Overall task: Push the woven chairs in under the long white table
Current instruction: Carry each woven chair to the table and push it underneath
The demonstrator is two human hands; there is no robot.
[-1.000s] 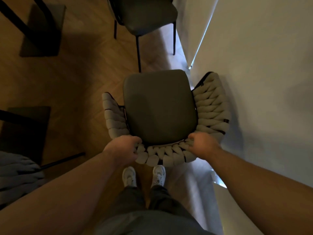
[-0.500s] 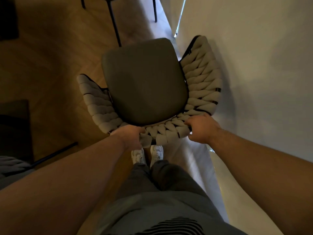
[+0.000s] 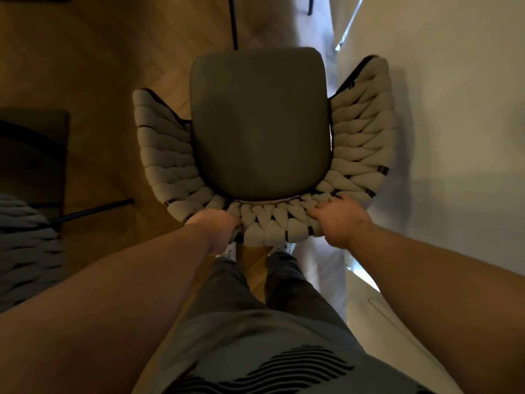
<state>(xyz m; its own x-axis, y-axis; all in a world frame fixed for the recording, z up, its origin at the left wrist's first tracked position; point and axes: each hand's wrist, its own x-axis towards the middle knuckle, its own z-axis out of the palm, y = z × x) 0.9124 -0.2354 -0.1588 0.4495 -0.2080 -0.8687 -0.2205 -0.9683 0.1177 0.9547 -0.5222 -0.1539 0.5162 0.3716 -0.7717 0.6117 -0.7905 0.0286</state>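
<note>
The chair [image 3: 260, 123] has been swung round over the last second: its dark seat, which was skewed half a second ago with the front pointing off to the left, is now squared up, with the front pointing straight away from the person. It is also seen closer and fills more of the view. It stands on the floor [image 3: 99, 66] alongside the bench [image 3: 454, 137], with its right woven side overlapping the bench's edge in this view; whether the two touch cannot be told. The seat is not under the bench, so the push-in is judged not yet done, and the chair would seem to need turning toward the bench first. The woven top rim of the back is grasped at both ends. The left hand [image 3: 214, 227] is clenched over the rim's left end, knuckles up, with its fingers tucked out of sight. The right hand [image 3: 339, 220], a tight fist on the rim earlier, is now laid flatter, with its fingers [image 3: 326, 207] reaching forward over the weave and bent down onto it. Both forearms are stretched out and down from the body. A leg [image 3: 233, 24] of another chair is seen ahead, and a second chair [image 3: 25, 245] of the same weave lies at the far left.
</note>
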